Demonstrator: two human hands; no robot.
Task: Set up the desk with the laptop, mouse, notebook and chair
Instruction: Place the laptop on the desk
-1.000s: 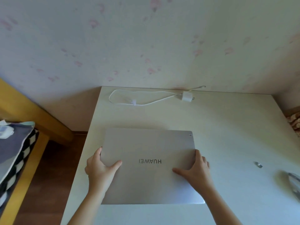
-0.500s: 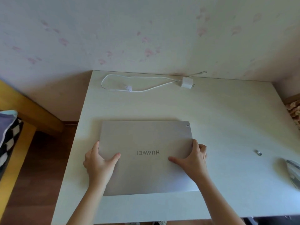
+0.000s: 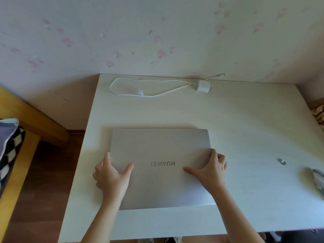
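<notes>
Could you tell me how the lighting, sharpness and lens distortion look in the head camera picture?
Head view: soft, dim light, no glare on the closed laptop; a faint shadow behind its far edge; wide-angle bending curves the desk edges; the grey object at the right border is smeared.

From where I sit, the laptop has slid a little further from the desk's near edge toward 12 o'clock, leaving a wider strip of bare desk showing at 6 o'clock. Both hands went with it: my left hand still grips the 9 o'clock edge, my right hand the 3 o'clock edge. The view has tipped down, so the desk's front edge now shows.
</notes>
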